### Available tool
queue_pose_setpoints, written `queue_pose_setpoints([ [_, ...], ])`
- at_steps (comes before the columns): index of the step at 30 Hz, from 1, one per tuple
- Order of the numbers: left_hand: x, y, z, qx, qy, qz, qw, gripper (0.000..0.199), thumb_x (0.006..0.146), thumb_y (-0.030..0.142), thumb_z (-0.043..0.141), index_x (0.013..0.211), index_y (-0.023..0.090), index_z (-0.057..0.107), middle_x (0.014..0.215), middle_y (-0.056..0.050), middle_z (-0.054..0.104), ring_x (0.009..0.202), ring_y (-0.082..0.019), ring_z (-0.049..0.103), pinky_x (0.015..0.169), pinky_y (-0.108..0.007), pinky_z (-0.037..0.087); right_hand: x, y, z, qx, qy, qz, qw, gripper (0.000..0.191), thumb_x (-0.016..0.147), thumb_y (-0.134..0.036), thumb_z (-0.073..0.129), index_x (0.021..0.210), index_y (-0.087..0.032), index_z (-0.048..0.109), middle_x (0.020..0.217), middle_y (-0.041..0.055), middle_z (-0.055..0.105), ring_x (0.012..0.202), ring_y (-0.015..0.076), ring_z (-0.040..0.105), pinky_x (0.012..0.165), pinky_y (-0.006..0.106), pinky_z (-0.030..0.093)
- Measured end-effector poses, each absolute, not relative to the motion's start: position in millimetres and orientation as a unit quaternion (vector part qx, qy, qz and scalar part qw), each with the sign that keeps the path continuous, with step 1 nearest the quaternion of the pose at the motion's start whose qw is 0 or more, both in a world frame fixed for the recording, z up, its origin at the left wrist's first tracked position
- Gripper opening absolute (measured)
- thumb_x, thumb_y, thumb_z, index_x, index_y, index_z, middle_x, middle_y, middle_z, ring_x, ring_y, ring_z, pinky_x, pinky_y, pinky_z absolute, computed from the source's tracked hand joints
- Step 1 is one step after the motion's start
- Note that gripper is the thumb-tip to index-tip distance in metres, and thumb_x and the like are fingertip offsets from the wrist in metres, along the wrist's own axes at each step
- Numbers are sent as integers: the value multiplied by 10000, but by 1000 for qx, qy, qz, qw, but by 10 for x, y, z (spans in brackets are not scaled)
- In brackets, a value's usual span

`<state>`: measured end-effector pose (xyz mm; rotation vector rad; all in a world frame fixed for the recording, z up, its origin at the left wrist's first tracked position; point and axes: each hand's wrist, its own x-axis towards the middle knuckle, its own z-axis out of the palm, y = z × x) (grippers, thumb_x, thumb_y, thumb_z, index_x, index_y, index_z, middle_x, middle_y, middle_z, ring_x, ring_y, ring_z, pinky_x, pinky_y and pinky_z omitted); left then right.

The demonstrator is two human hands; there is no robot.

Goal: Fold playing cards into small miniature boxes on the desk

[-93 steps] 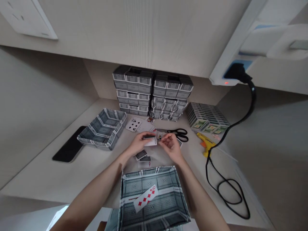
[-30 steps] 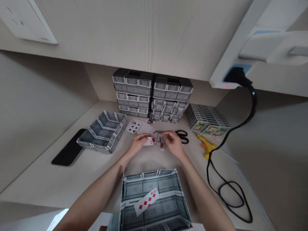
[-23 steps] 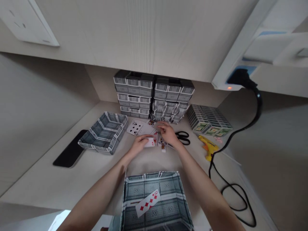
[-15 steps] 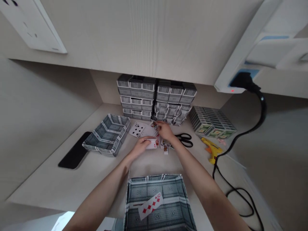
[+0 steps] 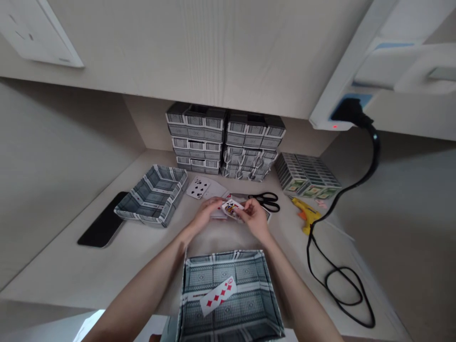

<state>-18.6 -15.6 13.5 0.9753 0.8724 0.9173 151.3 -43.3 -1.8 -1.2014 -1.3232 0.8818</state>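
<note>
My right hand [image 5: 255,217] pinches a playing card [image 5: 232,207] with a face figure and a club mark. Close on its left, my left hand [image 5: 206,213] is closed around white cards [image 5: 218,214], partly hidden by the fingers. Just behind the hands lie a spade card [image 5: 198,187] face up and other pale cards [image 5: 215,190]. Black-handled scissors [image 5: 269,201] rest right of the hands, their blades pointing left. Nearest me stands an open box [image 5: 245,275] made of grey patterned cards, with a cut strip of a nine of diamonds [image 5: 218,296] in it.
A second card-made tray [image 5: 151,194] and a black phone [image 5: 103,221] are on the left. Stacked card boxes [image 5: 197,126] stand against the back wall. To the right are packs of cards [image 5: 308,175], a yellow glue gun [image 5: 306,214] and a black cable [image 5: 342,190].
My right hand has come back toward me and now holds a face card beside my left hand. The loose cards near the scissors have been gathered or covered. The view has shifted slightly.
</note>
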Motion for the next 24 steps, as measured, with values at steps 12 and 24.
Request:
queue_pose_setpoints([
  [12, -83, -206, 0, 617, 291, 449, 577, 102, 676, 144, 554, 773, 160, 528, 972, -57, 591, 998, -185, 516, 925, -347, 345, 1477, -444, -192, -518, -615, 330, 495, 360, 687, -217, 579, 1045, -209, 540, 1012, 71, 569, 716, 152, 574, 639, 286, 481],
  [24, -4, -280, -74, 691, 345, 403, 491, 296, 711, 125, 503, 981, 198, 409, 996, -36, 428, 1017, -176, 419, 952, -359, 314, 1404, -551, -74, -492, -718, 267, 414, 411, 779, -106, 353, 1187, -141, 393, 1152, 122, 519, 1064, 190, 498, 920, 378, 387],
])
